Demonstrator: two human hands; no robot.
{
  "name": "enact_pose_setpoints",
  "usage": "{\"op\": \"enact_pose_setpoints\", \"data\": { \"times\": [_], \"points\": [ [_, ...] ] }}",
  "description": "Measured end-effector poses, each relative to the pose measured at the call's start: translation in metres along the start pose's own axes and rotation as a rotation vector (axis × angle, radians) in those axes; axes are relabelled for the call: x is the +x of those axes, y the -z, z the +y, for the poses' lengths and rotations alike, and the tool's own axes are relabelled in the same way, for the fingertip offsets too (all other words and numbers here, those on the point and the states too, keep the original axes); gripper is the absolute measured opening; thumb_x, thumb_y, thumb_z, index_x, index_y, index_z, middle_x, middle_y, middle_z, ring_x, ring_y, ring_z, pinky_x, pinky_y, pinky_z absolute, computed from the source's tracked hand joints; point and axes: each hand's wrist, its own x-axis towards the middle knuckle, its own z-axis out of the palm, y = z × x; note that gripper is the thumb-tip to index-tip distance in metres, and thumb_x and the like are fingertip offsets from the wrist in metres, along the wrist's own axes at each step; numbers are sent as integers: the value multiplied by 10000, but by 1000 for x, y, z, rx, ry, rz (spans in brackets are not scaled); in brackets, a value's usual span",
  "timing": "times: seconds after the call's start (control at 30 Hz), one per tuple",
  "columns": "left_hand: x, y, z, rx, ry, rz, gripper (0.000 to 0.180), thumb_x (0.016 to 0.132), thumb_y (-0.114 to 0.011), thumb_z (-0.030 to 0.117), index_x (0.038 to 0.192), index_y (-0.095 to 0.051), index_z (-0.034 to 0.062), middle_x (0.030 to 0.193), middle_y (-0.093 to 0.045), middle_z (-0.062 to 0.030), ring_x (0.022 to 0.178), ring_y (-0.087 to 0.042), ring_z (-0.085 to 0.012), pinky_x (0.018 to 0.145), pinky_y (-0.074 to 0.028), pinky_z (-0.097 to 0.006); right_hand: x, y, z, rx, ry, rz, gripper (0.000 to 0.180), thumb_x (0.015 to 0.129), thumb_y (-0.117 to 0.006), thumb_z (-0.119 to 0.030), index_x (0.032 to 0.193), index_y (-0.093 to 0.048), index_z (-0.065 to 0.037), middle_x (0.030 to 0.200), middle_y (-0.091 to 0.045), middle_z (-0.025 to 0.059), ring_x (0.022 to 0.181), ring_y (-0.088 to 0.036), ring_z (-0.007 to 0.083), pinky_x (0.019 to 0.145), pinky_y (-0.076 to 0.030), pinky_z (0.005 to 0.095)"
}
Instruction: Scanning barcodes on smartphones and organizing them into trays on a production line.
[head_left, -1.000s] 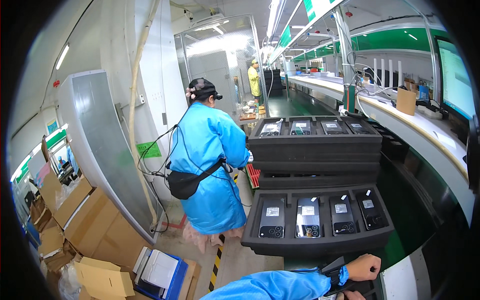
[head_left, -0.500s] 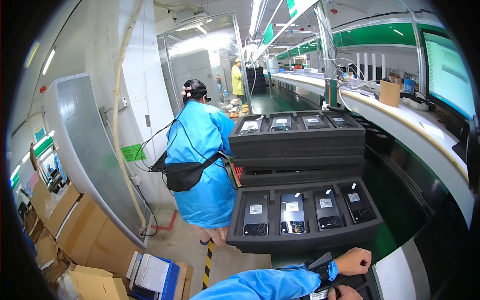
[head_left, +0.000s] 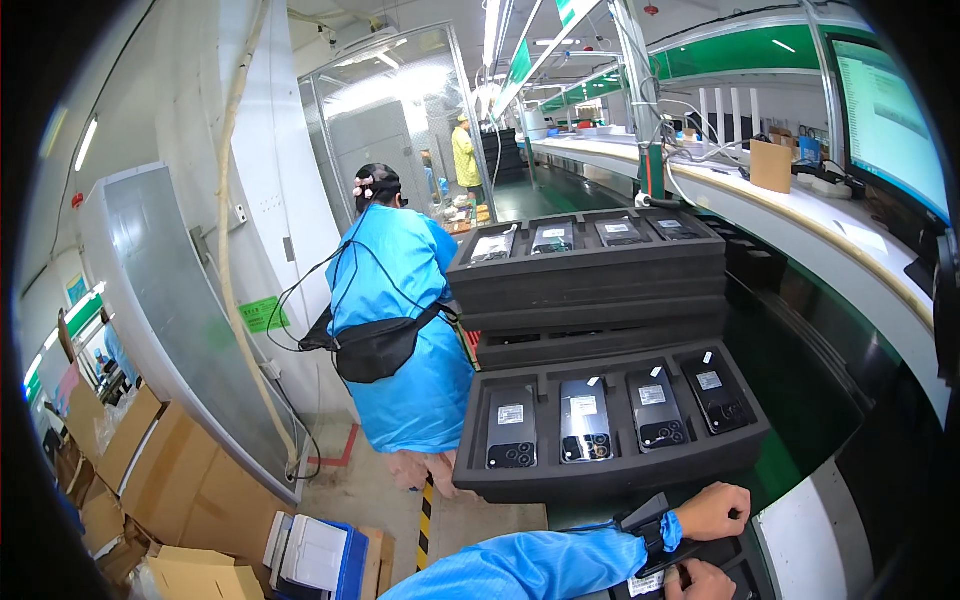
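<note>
My left forearm, in a blue sleeve with a dark device strapped at the wrist, crosses the bottom of the view. My left hand (head_left: 714,512) is curled closed, back upward; anything inside it is hidden. Just below it my right hand (head_left: 703,581) is partly cut off by the lower edge, its bent fingers at the side of a dark smartphone with a white label (head_left: 646,584). That phone lies in a black foam tray, mostly covered by my arm. Ahead, another black foam tray (head_left: 620,474) holds several smartphones face down, among them a shiny one (head_left: 586,420).
A taller stack of foam trays (head_left: 590,293) with phones stands farther ahead. A person in a blue gown (head_left: 400,290) with a black waist bag faces away on the left. A workbench (head_left: 790,228) and a monitor (head_left: 890,125) run along the right. Cardboard boxes (head_left: 200,480) fill the lower left.
The view has shifted slightly. Both of my hands sit a little higher and farther right in it, their pose nearly the same. The phones in the tray ahead stay put.
</note>
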Motion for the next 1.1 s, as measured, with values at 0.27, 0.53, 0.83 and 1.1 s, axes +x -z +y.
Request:
{"op": "enact_pose_setpoints", "data": {
  "times": [0.27, 0.53, 0.83, 1.1],
  "points": [
    [0, 4, 0, 2, 9, -8, 134, 728, -682, 108, 671, -609, 11, 798, -644, -85, 791, -643, -280, 731, -490, -391, 2, 0, -2, -14, -3, -25, 258, 941, -636, -334, 965, -735, -97, 910, -724, 164, 831, -686, 382, 729, -543, 473],
    [-1, 2, 2, 5, 19, 1, 135, 720, -681, 102, 662, -603, 9, 786, -640, -84, 785, -643, -277, 727, -487, -390, 2, 4, -5, -10, -34, -52, 264, 936, -635, -339, 967, -731, -96, 927, -725, 168, 848, -685, 388, 739, -539, 479],
    [-1, 2, 0, -1, 9, 9, 141, 721, -680, 96, 657, -592, 6, 785, -636, -85, 786, -638, -276, 718, -487, -387, 3, 4, -5, 9, -31, -41, 260, 931, -639, -328, 880, -696, -80, 872, -708, 176, 809, -669, 400, 700, -518, 493],
    [-1, 2, 0, 2, 15, 4, 137, 721, -678, 91, 653, -592, 9, 786, -633, -88, 780, -633, -279, 717, -487, -383, 1, 2, -3, 65, 1, -17, 236, 919, -659, -291, 834, -671, -71, 838, -695, 172, 775, -656, 399, 671, -507, 489]
  ]
}}
